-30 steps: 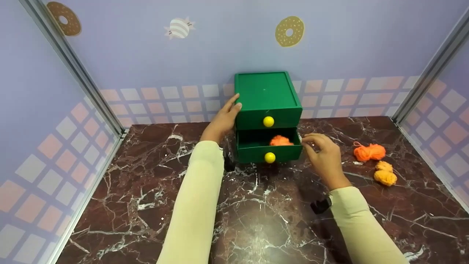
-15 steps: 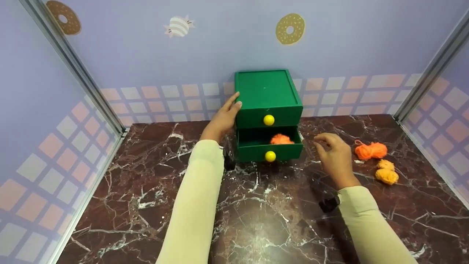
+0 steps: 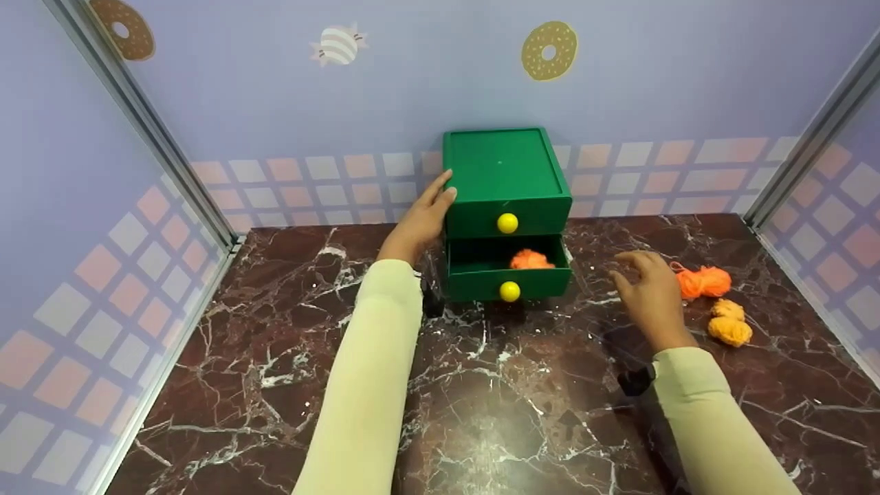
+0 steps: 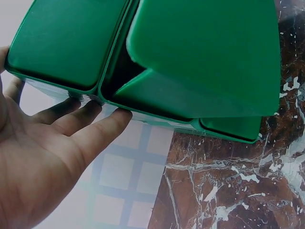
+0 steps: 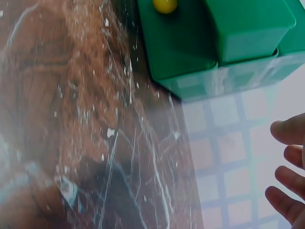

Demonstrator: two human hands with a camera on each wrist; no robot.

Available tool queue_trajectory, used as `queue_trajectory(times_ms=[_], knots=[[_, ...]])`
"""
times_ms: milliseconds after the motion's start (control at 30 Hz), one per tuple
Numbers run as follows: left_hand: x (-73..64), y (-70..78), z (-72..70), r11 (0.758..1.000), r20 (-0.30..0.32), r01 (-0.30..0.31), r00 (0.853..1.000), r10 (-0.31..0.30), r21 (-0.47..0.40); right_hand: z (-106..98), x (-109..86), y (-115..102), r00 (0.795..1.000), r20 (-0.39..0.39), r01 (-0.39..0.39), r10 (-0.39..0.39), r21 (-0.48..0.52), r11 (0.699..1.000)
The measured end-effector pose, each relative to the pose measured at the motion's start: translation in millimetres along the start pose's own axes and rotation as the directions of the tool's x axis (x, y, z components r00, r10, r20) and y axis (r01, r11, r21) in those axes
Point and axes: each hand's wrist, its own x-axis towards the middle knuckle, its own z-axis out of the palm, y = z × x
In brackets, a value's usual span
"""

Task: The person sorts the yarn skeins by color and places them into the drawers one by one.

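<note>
A green drawer unit [image 3: 509, 165] with yellow knobs stands against the back wall. Its middle drawer [image 3: 481, 282] is pulled out, with a small orange yarn bundle [image 3: 529, 260] inside at the right. My left hand [image 3: 419, 223] rests on the unit's left side, thumb by the front corner; in the left wrist view its fingers [image 4: 97, 138] lie extended along the side wall. My right hand [image 3: 650, 295], empty and loosely bent, hovers right of the drawer. Partly behind it lies another orange yarn bundle [image 3: 708, 282], and nearer me a yellow yarn bundle [image 3: 730, 328].
The dark red marble-patterned tabletop [image 3: 275, 412] carries everything. A lilac back wall [image 3: 440, 75] with printed doughnuts and tiles rises behind the unit, and side panels [image 3: 62, 227] enclose the table left and right.
My right hand has moved away from the drawer's right edge, rightward to near the loose orange yarn, its fingers spreading slightly. The left hand and the drawer have stayed put.
</note>
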Motion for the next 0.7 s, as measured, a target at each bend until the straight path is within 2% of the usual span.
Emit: queue_trajectory(times_ms=[433, 700], knots=[[-0.7, 3.1, 0.7, 1.0, -0.012, -0.006, 1.0, 0.006, 0.008, -9.1, 1.5, 19.4, 0.996, 0.043, -0.082, 0.084, -0.041, 0.996], [-0.6, 0.7, 0.9, 1.0, -0.017, -0.014, 1.0, 0.014, 0.005, -14.5, 3.1, 29.2, 0.985, 0.091, -0.137, 0.145, -0.089, 0.987]])
